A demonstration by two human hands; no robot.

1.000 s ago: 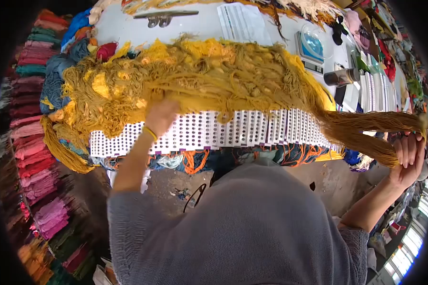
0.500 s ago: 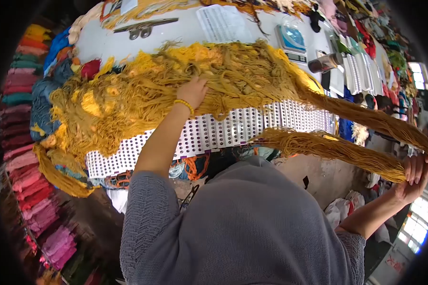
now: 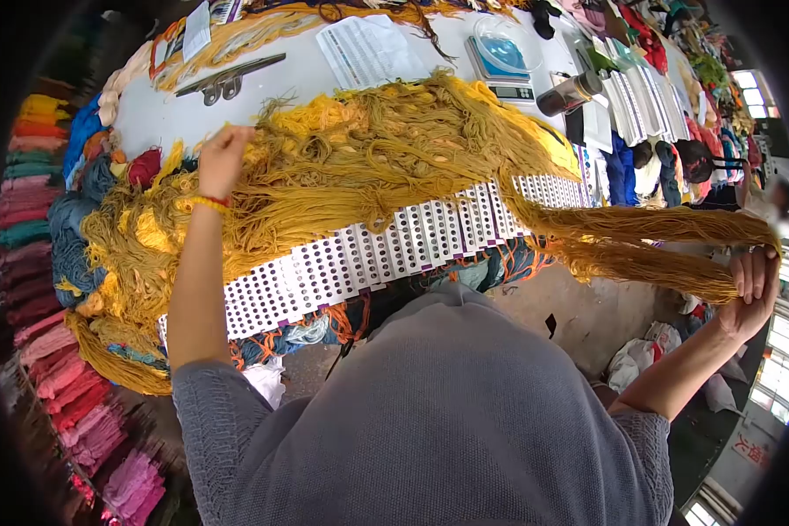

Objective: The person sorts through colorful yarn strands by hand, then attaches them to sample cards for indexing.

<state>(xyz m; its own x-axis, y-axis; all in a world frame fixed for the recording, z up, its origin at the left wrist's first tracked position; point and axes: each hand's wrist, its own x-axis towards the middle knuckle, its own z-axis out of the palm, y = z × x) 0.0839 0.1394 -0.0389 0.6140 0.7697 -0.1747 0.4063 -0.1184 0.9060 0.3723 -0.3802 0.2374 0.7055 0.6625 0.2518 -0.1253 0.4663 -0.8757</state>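
A wide heap of tangled yellow and olive-brown yarn point(image 3: 394, 140) covers the middle of the table. My left hand point(image 3: 223, 162) is over the heap's left part, its fingers curled closed; any strand between them is too small to make out. At the far right my right hand point(image 3: 752, 285) grips the end of a long brown-gold skein point(image 3: 649, 280), which stretches from the heap's right side. White cards with rows of dark holes point(image 3: 368, 254) lie along the near edge, partly under the yarn.
Behind the heap are a black metal clip point(image 3: 223, 83), a printed sheet point(image 3: 373, 53), a scale with a blue dish point(image 3: 504, 53) and a dark jar point(image 3: 570, 94). Colored skeins point(image 3: 39, 188) hang at the left. White bags point(image 3: 644, 355) lie on the floor at right.
My left hand has lifted off the heap's middle and moved left, its fingers now closed. My right hand still holds the skein, whose two lengths have come closer together. The view has shifted slightly.
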